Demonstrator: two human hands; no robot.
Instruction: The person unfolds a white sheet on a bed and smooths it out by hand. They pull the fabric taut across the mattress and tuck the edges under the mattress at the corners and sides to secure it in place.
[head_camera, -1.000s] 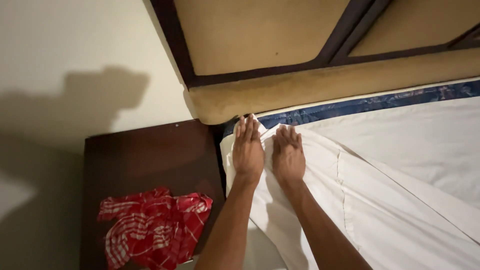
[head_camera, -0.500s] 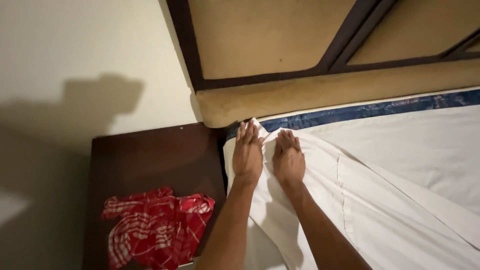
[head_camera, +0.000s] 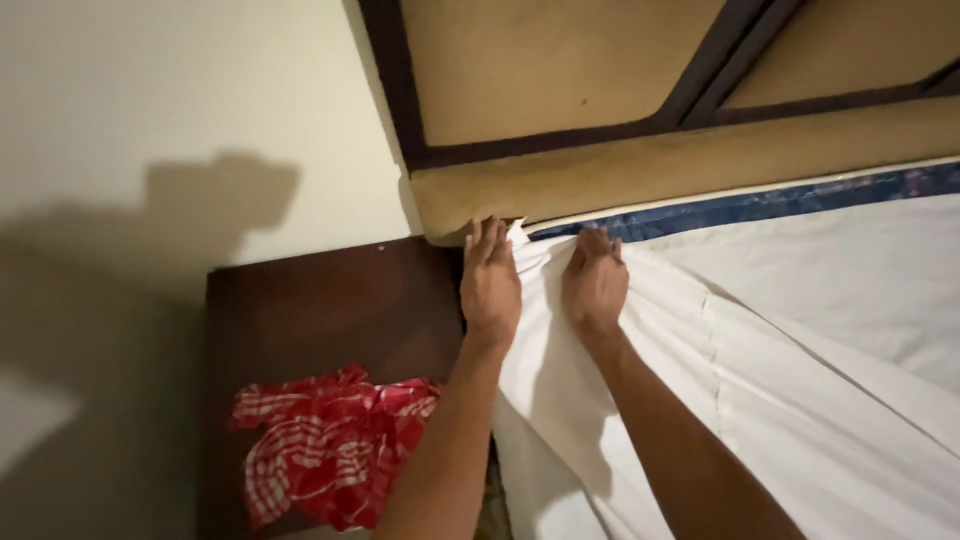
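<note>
A white bed sheet (head_camera: 800, 330) lies over a mattress whose blue patterned edge (head_camera: 760, 205) shows along the top. My left hand (head_camera: 489, 283) lies flat at the sheet's corner, fingers reaching up to the padded tan headboard (head_camera: 650, 165). My right hand (head_camera: 594, 285) sits just beside it on the sheet, fingers curled and pinching the fabric near the mattress corner. Folds run from both hands down to the lower right.
A dark wooden bedside table (head_camera: 320, 310) stands left of the bed, with a crumpled red and white checked cloth (head_camera: 325, 450) on its near part. A cream wall (head_camera: 180, 130) rises behind, and dark wooden frame bars (head_camera: 720, 75) cross the headboard panels.
Both hands have stayed at the sheet's corner and pushed slightly toward the headboard. My right hand's fingers have curled into the fabric. The view has shifted a little.
</note>
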